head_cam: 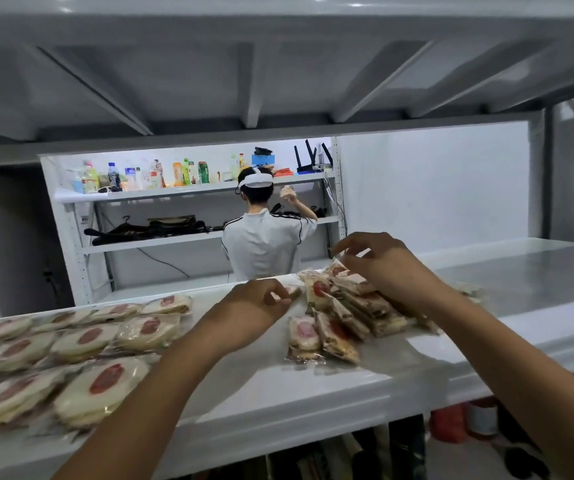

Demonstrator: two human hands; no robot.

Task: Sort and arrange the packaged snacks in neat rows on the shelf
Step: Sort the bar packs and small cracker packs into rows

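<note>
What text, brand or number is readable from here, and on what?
No text can be read.
Round clear-wrapped snack packs with red centres: print blurred.
Heaped clear-wrapped wedge snack packs: print blurred.
Coloured drink bottles on the far white shelf: labels too small.
Small sticker on that shelf's post: too small.

No legible text: snack packets (105,382) blurred, labels on far bottles (181,173) too small to read.

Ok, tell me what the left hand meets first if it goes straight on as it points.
The small packet just past the fingertips of the left hand, at the left edge of the unsorted pile; contact unclear.
</note>
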